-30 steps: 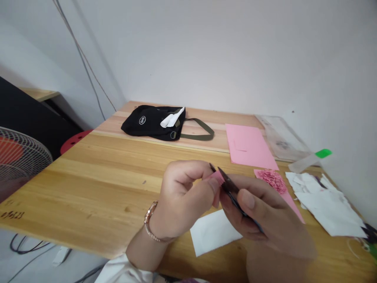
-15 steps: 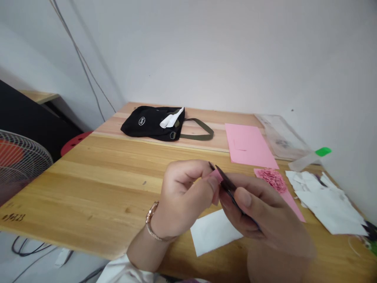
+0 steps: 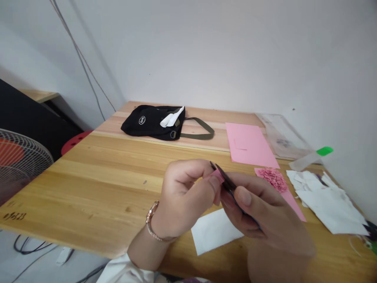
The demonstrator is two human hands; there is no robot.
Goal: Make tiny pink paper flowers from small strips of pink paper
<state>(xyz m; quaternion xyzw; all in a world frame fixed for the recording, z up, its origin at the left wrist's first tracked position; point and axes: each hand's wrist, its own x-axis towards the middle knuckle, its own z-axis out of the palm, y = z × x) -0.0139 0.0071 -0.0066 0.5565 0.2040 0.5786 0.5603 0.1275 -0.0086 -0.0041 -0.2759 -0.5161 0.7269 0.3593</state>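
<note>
My left hand (image 3: 188, 192) pinches a small piece of pink paper (image 3: 218, 175) between thumb and fingers. Dark-bladed scissors (image 3: 227, 180) are gripped in my right hand (image 3: 268, 214), their tips pointing up and left. The blades stand slightly apart at the tips, right at the pink piece; my fingers hide most of the handles. Beneath both hands, a white sheet of paper (image 3: 210, 236) lies on the wooden table (image 3: 97, 188). Tiny pink paper clippings (image 3: 273, 180) are heaped on a pink strip to the right of my right hand.
Farther back lie a pink sheet (image 3: 250, 145) and a black bag (image 3: 150, 122) with an olive strap. At the right are crumpled white papers (image 3: 330, 208), a green-tipped translucent tool (image 3: 309, 158) and a clear plastic sheet (image 3: 285, 133). A fan (image 3: 23, 161) stands off the table's left side.
Both hands keep nearly the same pose, with the scissors still at the pink paper. The view has shifted very slightly.
</note>
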